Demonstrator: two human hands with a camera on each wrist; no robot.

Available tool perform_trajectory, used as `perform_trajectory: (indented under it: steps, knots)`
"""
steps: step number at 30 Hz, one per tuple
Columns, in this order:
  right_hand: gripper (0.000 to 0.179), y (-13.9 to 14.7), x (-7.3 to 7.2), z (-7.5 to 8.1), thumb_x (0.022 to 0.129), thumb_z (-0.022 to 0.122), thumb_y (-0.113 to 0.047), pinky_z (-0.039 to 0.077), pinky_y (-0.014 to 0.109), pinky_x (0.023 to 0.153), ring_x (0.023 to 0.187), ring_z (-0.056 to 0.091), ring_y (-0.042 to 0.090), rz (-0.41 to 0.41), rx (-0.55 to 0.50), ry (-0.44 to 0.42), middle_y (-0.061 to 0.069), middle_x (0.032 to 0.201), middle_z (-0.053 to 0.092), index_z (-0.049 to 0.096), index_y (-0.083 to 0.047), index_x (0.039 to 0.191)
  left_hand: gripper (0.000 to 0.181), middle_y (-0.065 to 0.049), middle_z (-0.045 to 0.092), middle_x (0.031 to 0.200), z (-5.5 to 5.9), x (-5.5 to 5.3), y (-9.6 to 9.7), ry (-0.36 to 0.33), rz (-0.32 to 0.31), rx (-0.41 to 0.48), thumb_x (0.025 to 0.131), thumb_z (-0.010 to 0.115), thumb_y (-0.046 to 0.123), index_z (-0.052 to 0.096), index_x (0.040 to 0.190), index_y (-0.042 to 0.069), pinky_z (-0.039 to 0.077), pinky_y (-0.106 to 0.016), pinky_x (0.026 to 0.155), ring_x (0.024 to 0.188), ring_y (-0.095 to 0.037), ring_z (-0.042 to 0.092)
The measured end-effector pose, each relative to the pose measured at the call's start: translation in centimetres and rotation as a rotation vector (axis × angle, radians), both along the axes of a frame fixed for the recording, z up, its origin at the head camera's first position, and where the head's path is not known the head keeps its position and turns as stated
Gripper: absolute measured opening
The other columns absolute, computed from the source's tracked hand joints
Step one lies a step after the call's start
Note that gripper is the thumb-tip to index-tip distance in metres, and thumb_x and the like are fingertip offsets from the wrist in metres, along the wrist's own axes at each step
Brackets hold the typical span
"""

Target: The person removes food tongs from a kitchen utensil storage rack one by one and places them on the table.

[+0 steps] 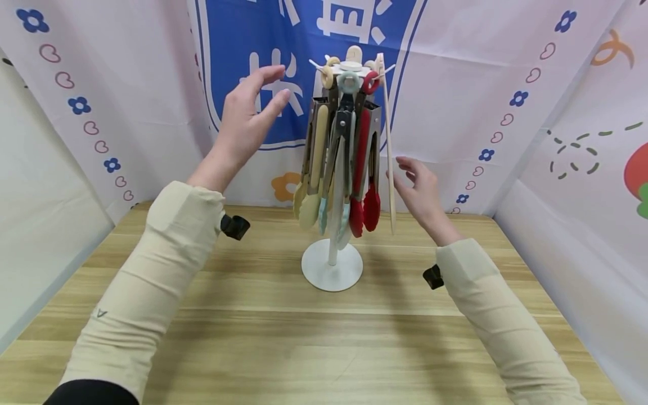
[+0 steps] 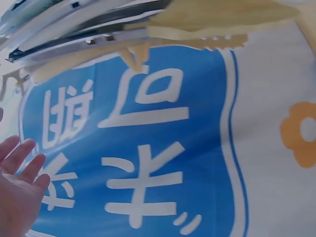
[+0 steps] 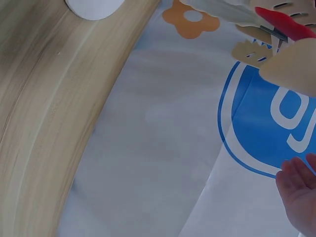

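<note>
A white utensil stand [image 1: 332, 281] carries several hanging tongs. Cream tongs [image 1: 310, 208] are on its left, light blue tongs [image 1: 348, 84] at the front, and red tongs [image 1: 356, 216] on its right. A thin wooden utensil [image 1: 388, 135], seen edge-on, hangs at the far right; its broad end [image 3: 291, 69] appears in the right wrist view. My left hand [image 1: 248, 115] is raised left of the stand's top, thumb and fingers apart, holding nothing. My right hand [image 1: 422, 188] is lower, its loosely bent fingertips right beside the wooden utensil.
The stand's round base rests on a wood-grain table [image 1: 283, 337]. Behind it hangs a white cloth with a blue printed panel [image 2: 163, 123] and an orange flower [image 3: 190, 19]. White side walls [image 1: 582, 214] flank the table. Each wrist carries a small black clip [image 1: 235, 226].
</note>
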State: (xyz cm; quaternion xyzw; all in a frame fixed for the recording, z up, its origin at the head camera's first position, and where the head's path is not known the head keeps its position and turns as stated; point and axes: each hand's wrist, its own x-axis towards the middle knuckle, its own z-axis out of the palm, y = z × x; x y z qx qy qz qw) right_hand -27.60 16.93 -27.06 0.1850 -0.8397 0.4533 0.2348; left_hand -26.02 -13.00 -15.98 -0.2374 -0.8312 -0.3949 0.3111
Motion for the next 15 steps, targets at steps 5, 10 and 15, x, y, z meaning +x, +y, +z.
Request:
perform_trajectory:
  steps: [5,10,15]
  knots:
    - [0.038,-0.4,0.2,0.3,0.088,0.060,-0.015,0.038,0.036,0.098,0.113,0.050,0.027,0.014,-0.028,0.029,0.017,0.122,0.053,0.052,0.003,0.120,0.039,0.000,0.048,0.133,1.0,0.3,0.5,0.069,-0.026,-0.018,0.094,0.049,0.025,0.048,0.130,0.010,0.021,-0.015,0.103,0.125,-0.001,0.035]
    - [0.036,-0.8,0.6,0.6,0.088,0.060,-0.014,0.040,0.034,0.096,0.111,0.052,0.025,0.010,-0.048,0.037,0.015,0.119,0.056,0.053,0.002,0.119,0.036,-0.004,0.050,0.131,1.8,0.2,1.3,0.168,-0.050,-0.034,0.095,0.048,0.020,0.050,0.128,0.006,0.021,-0.015,0.103,0.124,-0.004,0.037]
    - [0.035,-1.1,0.9,0.7,0.088,0.060,-0.014,0.041,0.034,0.095,0.110,0.053,0.025,0.013,-0.068,0.044,0.015,0.118,0.056,0.053,0.002,0.119,0.031,-0.009,0.051,0.128,2.3,0.0,1.9,0.283,-0.106,-0.005,0.094,0.050,0.013,0.054,0.121,-0.001,0.029,-0.017,0.100,0.122,-0.009,0.041]
